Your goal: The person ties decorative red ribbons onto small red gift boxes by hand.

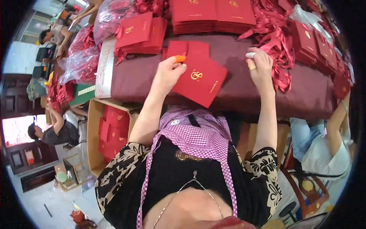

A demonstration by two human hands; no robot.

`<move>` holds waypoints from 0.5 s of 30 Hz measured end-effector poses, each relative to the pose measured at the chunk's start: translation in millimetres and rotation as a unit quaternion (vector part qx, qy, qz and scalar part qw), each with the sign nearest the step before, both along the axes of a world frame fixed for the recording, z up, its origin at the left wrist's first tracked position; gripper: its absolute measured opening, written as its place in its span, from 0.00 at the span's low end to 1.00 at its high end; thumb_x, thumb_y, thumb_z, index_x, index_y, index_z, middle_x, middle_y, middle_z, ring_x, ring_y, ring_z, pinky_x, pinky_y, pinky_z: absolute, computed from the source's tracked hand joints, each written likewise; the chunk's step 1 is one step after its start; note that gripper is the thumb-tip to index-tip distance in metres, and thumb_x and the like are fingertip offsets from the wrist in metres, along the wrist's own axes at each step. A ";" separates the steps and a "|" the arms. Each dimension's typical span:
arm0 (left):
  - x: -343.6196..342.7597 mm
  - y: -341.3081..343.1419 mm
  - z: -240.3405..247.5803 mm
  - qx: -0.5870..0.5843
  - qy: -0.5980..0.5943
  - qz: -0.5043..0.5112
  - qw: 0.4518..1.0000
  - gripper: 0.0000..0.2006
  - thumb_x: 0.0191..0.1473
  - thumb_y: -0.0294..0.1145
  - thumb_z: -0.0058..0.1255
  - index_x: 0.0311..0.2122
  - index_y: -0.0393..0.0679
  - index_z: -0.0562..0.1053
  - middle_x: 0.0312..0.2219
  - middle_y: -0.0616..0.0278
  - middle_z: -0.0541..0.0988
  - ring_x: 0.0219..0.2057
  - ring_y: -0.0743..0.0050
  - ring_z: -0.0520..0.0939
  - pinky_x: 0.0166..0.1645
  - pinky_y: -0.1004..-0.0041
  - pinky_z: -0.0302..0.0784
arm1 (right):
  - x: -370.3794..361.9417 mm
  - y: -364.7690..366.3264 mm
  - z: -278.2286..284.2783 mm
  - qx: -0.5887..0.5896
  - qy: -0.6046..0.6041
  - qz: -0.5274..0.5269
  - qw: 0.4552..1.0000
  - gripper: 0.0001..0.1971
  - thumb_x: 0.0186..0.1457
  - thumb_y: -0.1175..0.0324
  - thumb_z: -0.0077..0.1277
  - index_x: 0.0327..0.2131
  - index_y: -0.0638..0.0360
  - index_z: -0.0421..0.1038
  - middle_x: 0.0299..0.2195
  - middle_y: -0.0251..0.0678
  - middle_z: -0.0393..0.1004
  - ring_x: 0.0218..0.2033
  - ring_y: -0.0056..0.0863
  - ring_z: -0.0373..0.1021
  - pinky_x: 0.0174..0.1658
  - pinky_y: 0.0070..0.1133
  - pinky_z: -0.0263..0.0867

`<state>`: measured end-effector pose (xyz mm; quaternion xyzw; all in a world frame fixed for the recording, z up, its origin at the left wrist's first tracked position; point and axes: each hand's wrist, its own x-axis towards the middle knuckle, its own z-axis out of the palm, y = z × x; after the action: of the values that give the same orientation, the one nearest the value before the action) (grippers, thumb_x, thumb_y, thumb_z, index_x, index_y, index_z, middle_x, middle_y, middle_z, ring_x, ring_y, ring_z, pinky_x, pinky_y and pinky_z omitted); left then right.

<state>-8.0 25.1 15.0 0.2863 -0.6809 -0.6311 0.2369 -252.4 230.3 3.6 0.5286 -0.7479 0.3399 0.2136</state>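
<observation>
My left hand [169, 74], with an orange finger cover, is closed on the upper left edge of a flat red paper bag [204, 82]. This bag bears a gold emblem and lies tilted over the table's near edge. Beneath and behind it are more red pieces [198, 49], partly covered. To the right, apart from the bag, my right hand [261, 65] is raised over the table with its fingers pinched together. It wears a pale finger cover and a gold ring. Whatever lies between its fingertips is too small to make out. Loose red ribbons [280, 65] lie just beyond it.
Stacks of red bags stand at the back [196, 17], left [133, 34] and right [307, 45] of the dark red table [133, 80]. An open cardboard box [96, 133] holds more on the left. A co-worker's arm [339, 114] reaches in at right; other people work at left.
</observation>
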 end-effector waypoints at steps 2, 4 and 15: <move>-0.4 0.3 0.3 -0.002 0.013 -0.010 1.000 0.10 0.52 0.22 0.52 0.40 0.33 0.73 0.24 0.73 0.74 0.25 0.91 0.70 0.28 0.85 0.64 | 25.2 -16.3 1.4 -0.023 -0.123 0.056 0.991 0.07 0.48 0.74 0.55 0.34 0.56 0.73 0.35 0.36 0.74 0.40 0.36 0.70 0.46 0.30 0.60; -3.4 2.8 -0.3 0.006 0.021 -0.011 1.000 0.09 0.51 0.22 0.52 0.39 0.34 0.73 0.22 0.75 0.72 0.23 0.92 0.67 0.26 0.85 0.62 | 51.2 -33.0 3.9 -0.049 -0.221 0.109 0.968 0.08 0.49 0.76 0.54 0.36 0.58 0.73 0.32 0.38 0.73 0.36 0.36 0.70 0.41 0.27 0.63; 1.9 8.1 9.1 -0.033 -0.020 -0.015 0.999 0.10 0.52 0.20 0.51 0.42 0.36 0.73 0.27 0.74 0.74 0.28 0.91 0.71 0.32 0.86 0.65 | 90.9 -73.7 4.4 -0.085 -0.184 0.162 0.966 0.07 0.48 0.75 0.55 0.34 0.59 0.74 0.30 0.35 0.75 0.35 0.33 0.70 0.41 0.27 0.62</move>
<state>-6.1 33.2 24.1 0.2802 -0.7104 -0.6059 0.2229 -161.6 156.6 8.1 0.5510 -0.6475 0.5232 0.0587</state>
